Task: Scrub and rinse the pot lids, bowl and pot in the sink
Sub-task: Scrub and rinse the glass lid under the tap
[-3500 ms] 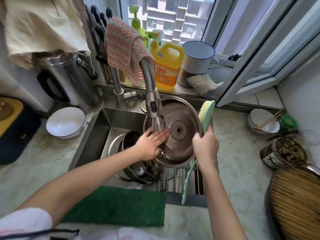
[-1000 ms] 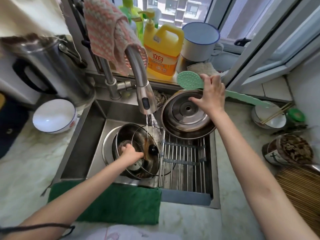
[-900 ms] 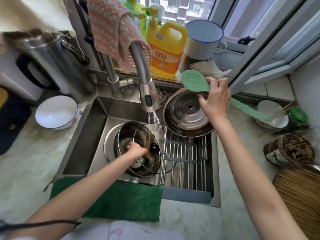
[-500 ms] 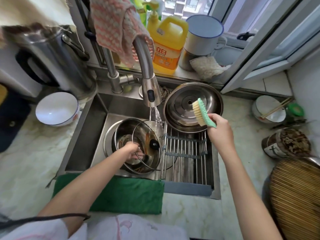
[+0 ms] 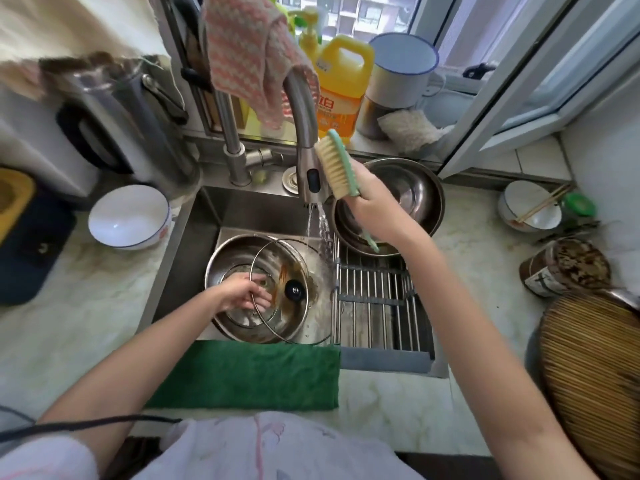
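Note:
A steel pot (image 5: 225, 258) sits in the sink basin (image 5: 194, 251) with a glass lid (image 5: 294, 271) tilted inside it; the lid is smeared brown around its black knob. My left hand (image 5: 242, 292) grips the lid's near rim inside the pot. Water runs from the faucet (image 5: 308, 161) onto the lid's right edge. My right hand (image 5: 374, 199) grips a green scrub brush (image 5: 337, 166) by its handle, bristles facing left, raised beside the faucet head. Behind that hand a steel lid (image 5: 422, 199) rests upside down at the back of the drying rack (image 5: 374, 303).
A white bowl (image 5: 128, 216) stands on the counter left of the sink, by a steel kettle (image 5: 131, 112). Detergent bottle (image 5: 341, 81), enamel mug (image 5: 401, 74) and a cloth line the sill. A green towel (image 5: 249, 372) covers the front edge. Another bowl with chopsticks (image 5: 530, 209) and a jar (image 5: 564, 268) stand right.
My right hand set the steel lid on the rack's back, then swung the brush left and up beside the faucet. My left hand moved down into the pot and took the glass lid's rim.

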Available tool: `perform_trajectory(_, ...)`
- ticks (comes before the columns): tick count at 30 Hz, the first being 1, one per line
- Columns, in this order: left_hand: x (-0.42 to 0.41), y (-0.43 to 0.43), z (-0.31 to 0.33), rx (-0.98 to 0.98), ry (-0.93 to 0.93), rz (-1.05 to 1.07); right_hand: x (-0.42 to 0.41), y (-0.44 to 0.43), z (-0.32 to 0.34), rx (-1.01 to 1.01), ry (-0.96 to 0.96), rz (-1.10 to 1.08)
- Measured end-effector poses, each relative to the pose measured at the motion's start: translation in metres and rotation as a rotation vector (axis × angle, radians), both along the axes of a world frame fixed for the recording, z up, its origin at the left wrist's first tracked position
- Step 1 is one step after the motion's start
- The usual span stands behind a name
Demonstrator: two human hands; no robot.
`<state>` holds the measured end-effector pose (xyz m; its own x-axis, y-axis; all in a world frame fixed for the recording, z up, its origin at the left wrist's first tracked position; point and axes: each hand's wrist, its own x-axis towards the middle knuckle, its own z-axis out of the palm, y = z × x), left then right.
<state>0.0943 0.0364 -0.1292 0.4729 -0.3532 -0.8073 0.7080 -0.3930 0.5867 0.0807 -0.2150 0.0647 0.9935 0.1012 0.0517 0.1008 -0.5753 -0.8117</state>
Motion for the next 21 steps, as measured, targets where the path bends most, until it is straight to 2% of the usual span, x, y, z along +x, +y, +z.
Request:
perform_trajectory(7, 0.003, 0.026, 0.023, -0.048, -0.06, 0.056, 0.002, 0.029, 0.005, -0.029, -0.011, -0.017)
perform_trajectory(13, -0.011, 0.052, 0.052, -0.145, -0.108, 0.156, -0.013, 0.054, 0.007, -0.056, 0.078, 0.141)
perform_trajectory(21, -0.055, 0.086, 0.09, -0.286, -0.113, 0.343, -0.015, 0.097, 0.012, 0.155, 0.133, 0.249)
